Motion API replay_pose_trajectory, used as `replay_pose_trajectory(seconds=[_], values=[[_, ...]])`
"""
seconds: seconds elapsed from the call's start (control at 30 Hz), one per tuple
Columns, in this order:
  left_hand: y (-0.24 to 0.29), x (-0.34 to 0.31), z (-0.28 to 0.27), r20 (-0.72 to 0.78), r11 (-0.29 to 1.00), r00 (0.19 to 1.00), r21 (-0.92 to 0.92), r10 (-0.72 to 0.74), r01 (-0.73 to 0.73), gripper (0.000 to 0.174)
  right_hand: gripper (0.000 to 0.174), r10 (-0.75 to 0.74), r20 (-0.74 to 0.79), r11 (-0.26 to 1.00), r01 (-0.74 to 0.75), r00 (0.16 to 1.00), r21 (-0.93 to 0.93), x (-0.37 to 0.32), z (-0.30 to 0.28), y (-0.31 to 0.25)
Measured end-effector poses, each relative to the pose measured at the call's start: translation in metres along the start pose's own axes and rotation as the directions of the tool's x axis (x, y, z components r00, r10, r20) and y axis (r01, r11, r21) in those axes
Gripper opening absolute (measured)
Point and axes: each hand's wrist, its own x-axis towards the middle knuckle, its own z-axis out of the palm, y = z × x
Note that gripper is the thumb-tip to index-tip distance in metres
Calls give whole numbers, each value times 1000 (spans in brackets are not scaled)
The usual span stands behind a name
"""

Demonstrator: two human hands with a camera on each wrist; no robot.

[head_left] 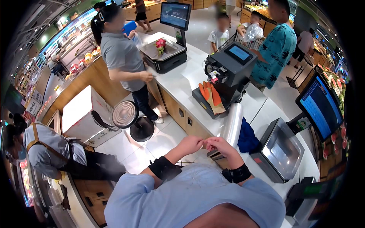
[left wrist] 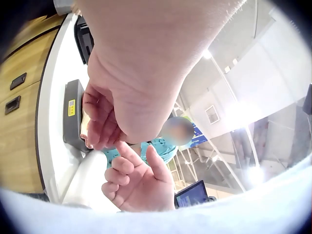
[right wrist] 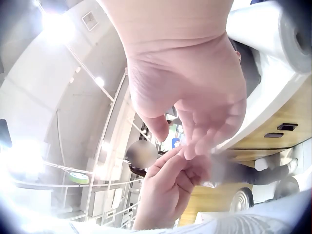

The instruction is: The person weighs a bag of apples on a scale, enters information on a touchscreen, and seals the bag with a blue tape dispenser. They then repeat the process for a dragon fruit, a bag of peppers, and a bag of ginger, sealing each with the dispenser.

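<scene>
In the head view my left hand [head_left: 192,144] and right hand [head_left: 221,146] meet in front of my chest, fingertips against fingertips. The left wrist view has the fingers of my left hand [left wrist: 131,102] loosely bent; the right hand [left wrist: 144,183] reaches up to them with its index finger, its other fingers curled in. Seen from the right wrist, the left hand [right wrist: 168,187] brings its thumb and index finger to the fingertips of the loosely bent right hand [right wrist: 195,97]. No object shows between the hands. Just beyond them a clear plastic bag roll [head_left: 232,123] lies on the counter.
The white counter [head_left: 194,68] carries orange gloves [head_left: 211,97] on a scale, a dark blue cloth [head_left: 248,137], a steel-topped scale [head_left: 279,150] and a dragon fruit [head_left: 161,45] on another. A stool [head_left: 125,114] and white box [head_left: 81,114] stand left. Several people are around.
</scene>
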Motion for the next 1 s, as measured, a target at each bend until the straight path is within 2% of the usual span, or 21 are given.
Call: replay_pose_trajectory(seconds=[0.03, 0.1, 0.17, 0.2, 0.27, 0.3, 0.37, 0.5, 0.57, 0.7, 0.77, 1.0], values=[[1, 0, 0, -42, 999, 998, 12, -35, 36, 22, 23, 1, 6, 1000, -1, 1000, -4, -1, 1, -2], [4, 0, 0, -89, 997, 994, 22, -70, 73, 21, 28, 6, 20, 990, -9, 1000, 140, -4, 2, -3], [9, 0, -1, -215, 999, 977, 32, -4, 11, 17, 29, 1, 21, 982, -5, 1000, 189, -5, 2, -4], [10, 0, -3, -222, 999, 975, 32, -4, 12, 17, 30, -2, 19, 971, -2, 1000, 241, -6, 2, -5], [12, 0, -5, -220, 983, 968, 162, 124, -89, 14, 30, 0, 32, 963, -9, 999, 270, -5, -1, -4], [12, 0, -5, -228, 983, 966, 162, 124, -88, 14, 30, 3, 42, 952, -16, 999, 306, -5, -2, -4], [11, -2, -6, -209, 957, 961, 262, 182, -125, 12, 29, 2, 43, 960, -15, 999, 280, -4, -1, -5], [9, -3, -8, -200, 949, 967, 299, 160, -95, 11, 29, -7, 63, 971, -8, 998, 241, -1, 2, -7], [8, -5, -9, -260, 970, 953, 224, 155, -97, 10, 29, -6, 72, 973, -11, 997, 231, 1, 4, -10], [8, -8, -15, -272, 981, 955, 183, 118, -69, 11, 30, 21, 60, 982, -32, 998, 187, 5, 9, -11], [6, -10, -19, -259, 987, 964, 160, 64, -23, 12, 30, 25, 53, 985, -33, 998, 172, 6, 13, -14], [-5, -20, -34, -240, 996, 970, 84, 32, -12, 13, 28, 61, 43, 989, -66, 997, 133, 21, 31, -16]])
